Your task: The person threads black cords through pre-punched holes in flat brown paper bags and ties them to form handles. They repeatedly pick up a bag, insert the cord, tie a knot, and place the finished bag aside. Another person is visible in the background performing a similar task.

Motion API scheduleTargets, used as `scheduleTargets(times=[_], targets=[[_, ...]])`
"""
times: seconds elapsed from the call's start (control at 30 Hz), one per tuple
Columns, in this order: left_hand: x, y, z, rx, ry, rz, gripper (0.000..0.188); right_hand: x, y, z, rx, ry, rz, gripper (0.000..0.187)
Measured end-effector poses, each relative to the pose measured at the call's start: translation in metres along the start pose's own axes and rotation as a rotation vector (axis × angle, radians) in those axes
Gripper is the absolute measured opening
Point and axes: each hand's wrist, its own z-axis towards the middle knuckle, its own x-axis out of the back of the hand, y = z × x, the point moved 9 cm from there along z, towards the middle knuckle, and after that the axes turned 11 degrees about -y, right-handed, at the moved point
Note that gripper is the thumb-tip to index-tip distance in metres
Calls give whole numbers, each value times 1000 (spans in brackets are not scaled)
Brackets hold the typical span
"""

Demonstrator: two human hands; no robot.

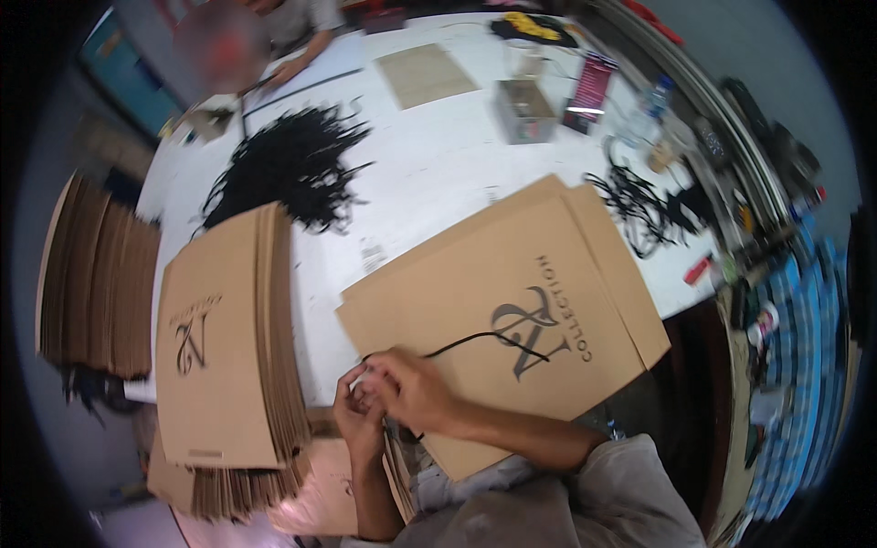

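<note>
At the far left, a tall stack of folded brown bags (96, 274) stands beside the left edge of the white tabletop (438, 164). Just right of it, a nearer pile of brown bags (210, 347) lies with a dark printed emblem on its uppermost face, its many layered edges turned to the right. Behind this pile spreads a large tangled heap of black cords (288, 164), and beyond that heap a co-worker's hand (290, 69) rests at the far side. At the near edge, the left hand (362, 416) has its fingers curled up against those of the right; whether its own grip is closed on anything I cannot tell, since the fingertips overlap. The right hand (413, 391) reaches across from the right, its grip pinching a black cord (484, 335), which trails rightward over the emblem of a flat brown bag (457, 292). That bag lies slantwise in front of the person, partly under the right forearm, its near corner reaching the person's clothing. Farther back lies a flat tan sheet (425, 75), then an open grey box (525, 111) and, near it, a magenta-and-black box (592, 87). Toward the right edge lies a smaller bunch of black cords (644, 205), with a red object (699, 269) near it. Blue checked cloth (795, 365) hangs at the far right.
</note>
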Motion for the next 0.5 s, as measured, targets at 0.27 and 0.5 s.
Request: scheduleTargets(times=[0.27,0.5], targets=[[12,45,-1,-401,62,536,15,-6,-2,11,104,-307,-135,14],[7,49,-6,-380,-28,381,21,-1,39,2,-82,-278,203,17]])
